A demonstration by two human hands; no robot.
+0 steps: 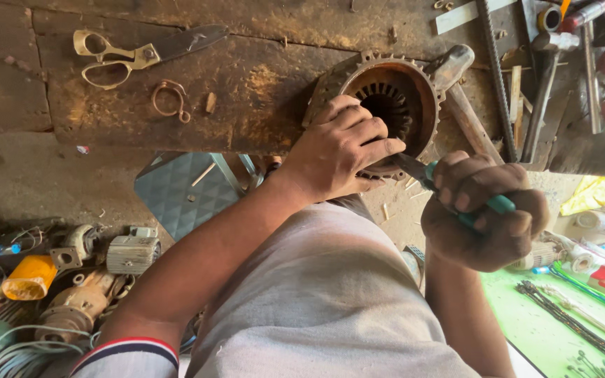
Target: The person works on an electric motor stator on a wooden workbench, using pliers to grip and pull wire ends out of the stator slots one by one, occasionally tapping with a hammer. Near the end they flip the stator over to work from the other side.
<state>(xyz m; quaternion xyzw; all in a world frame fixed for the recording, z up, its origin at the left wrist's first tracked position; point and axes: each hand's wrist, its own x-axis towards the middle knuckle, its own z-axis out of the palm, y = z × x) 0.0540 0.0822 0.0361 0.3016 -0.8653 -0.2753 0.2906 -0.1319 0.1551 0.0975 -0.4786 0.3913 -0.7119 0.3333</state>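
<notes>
While the stator (392, 105) lies on its side at the near edge of the bench (246, 105), bore facing up toward the camera, the left hand (337, 150) is spread over its near-left rim. Fingers are loosely curled, index stretched along the rim toward the tool tip; they press on the housing rather than close round it, apparently to stop it rolling or sliding. The bench edge placement lets both forearms reach it from below without stretching.

Right hand (488, 210) is shut in a full fist round the teal handle of a screwdriver (456, 192). The dark blade runs up and left, its tip meeting the near rim of the stator just beside the left index finger. Fist grip, not fingertip grip: suggests prying or pushing force wanted, with the index acting as a guide for the tip. Exact contact point of the tip is hidden by the fingers.

A hammer (456, 84) rests touching the stator's right side, head at the far end. Scissors (141, 52) and a wire loop (169, 98) lie well apart at far left. Old motors (78, 280) sit on the floor at near left; a green mat (547, 322) with cable ties lies near right.
</notes>
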